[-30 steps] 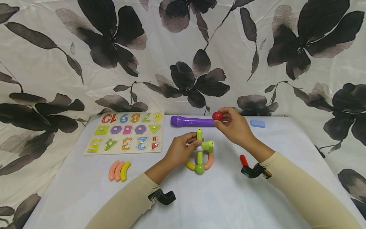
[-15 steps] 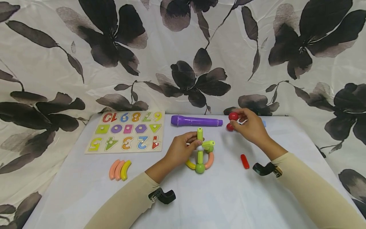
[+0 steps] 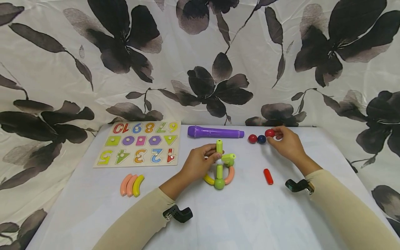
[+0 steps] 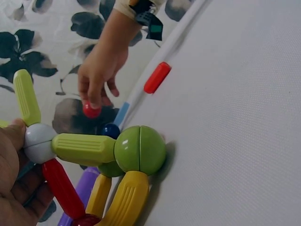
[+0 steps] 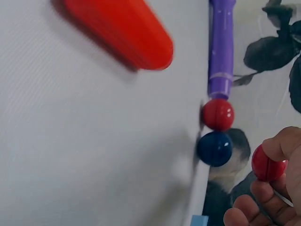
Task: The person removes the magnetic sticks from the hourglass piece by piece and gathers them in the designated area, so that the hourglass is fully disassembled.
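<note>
Red ball (image 3: 269, 133) sits right of centre in the head view, pinched in the right hand's (image 3: 287, 143) fingers, close to a blue ball (image 3: 261, 139) but apart from it in the right wrist view. From those fingers the built figure (image 3: 219, 172) lies lower left, its top stick near upright; the left hand (image 3: 200, 161) is nearer and grips it near the white joint. The back edge of the worktop (image 3: 250, 215) runs just behind the balls; room opens toward the bottom, right of the figure, past a tilted red stick (image 3: 268, 176).
</note>
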`<action>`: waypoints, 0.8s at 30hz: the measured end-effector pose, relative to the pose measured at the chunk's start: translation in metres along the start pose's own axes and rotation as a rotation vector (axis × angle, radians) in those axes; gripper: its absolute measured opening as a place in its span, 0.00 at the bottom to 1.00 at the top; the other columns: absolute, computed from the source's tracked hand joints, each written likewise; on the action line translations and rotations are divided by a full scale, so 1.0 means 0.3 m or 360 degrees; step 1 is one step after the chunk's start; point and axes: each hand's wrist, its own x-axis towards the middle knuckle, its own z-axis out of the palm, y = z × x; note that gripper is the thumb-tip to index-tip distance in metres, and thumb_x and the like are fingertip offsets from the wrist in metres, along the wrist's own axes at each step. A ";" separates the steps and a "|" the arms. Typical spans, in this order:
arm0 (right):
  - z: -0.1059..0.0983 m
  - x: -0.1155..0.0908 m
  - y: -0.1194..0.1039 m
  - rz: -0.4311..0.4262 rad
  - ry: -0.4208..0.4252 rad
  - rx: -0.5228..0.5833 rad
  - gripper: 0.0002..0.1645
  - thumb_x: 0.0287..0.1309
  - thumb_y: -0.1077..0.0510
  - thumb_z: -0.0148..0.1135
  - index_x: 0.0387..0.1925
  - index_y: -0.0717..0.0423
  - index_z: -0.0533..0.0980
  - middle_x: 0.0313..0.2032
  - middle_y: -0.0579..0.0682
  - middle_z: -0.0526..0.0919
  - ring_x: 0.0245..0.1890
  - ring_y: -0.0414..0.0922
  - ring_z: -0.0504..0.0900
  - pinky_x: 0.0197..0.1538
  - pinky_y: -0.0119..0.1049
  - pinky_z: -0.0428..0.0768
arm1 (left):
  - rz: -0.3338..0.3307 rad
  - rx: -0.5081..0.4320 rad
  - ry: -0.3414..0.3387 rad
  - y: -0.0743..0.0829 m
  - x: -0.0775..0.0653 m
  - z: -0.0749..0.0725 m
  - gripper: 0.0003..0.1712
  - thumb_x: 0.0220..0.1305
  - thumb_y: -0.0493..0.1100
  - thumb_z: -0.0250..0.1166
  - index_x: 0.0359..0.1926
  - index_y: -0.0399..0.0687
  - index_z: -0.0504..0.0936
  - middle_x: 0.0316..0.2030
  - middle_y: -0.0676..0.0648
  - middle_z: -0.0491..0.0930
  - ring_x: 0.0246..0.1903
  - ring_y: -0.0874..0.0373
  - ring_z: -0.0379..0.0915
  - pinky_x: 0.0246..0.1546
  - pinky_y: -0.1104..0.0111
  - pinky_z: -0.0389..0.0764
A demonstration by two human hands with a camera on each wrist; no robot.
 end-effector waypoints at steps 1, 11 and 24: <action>0.002 0.000 0.009 0.0018 -0.0010 -0.0008 0.29 0.65 0.54 0.66 0.60 0.68 0.73 0.49 0.65 0.81 0.50 0.60 0.78 0.51 0.54 0.77 | -0.0001 -0.0001 0.0001 0.000 0.000 0.000 0.20 0.72 0.46 0.66 0.61 0.47 0.81 0.49 0.54 0.87 0.44 0.62 0.84 0.42 0.73 0.84; 0.019 0.006 0.075 0.0166 -0.0126 -0.0113 0.29 0.66 0.52 0.65 0.60 0.68 0.73 0.51 0.68 0.81 0.51 0.62 0.77 0.52 0.58 0.77 | -0.0011 0.0003 0.0004 -0.001 0.000 0.000 0.20 0.72 0.47 0.66 0.61 0.47 0.81 0.49 0.55 0.87 0.44 0.62 0.84 0.43 0.72 0.84; 0.048 0.012 0.098 0.0216 -0.0227 -0.0159 0.29 0.66 0.54 0.67 0.62 0.68 0.73 0.52 0.67 0.81 0.52 0.63 0.77 0.54 0.59 0.76 | 0.0031 0.0005 -0.0001 -0.002 0.000 -0.003 0.20 0.71 0.45 0.66 0.61 0.45 0.82 0.48 0.53 0.88 0.48 0.59 0.84 0.43 0.74 0.83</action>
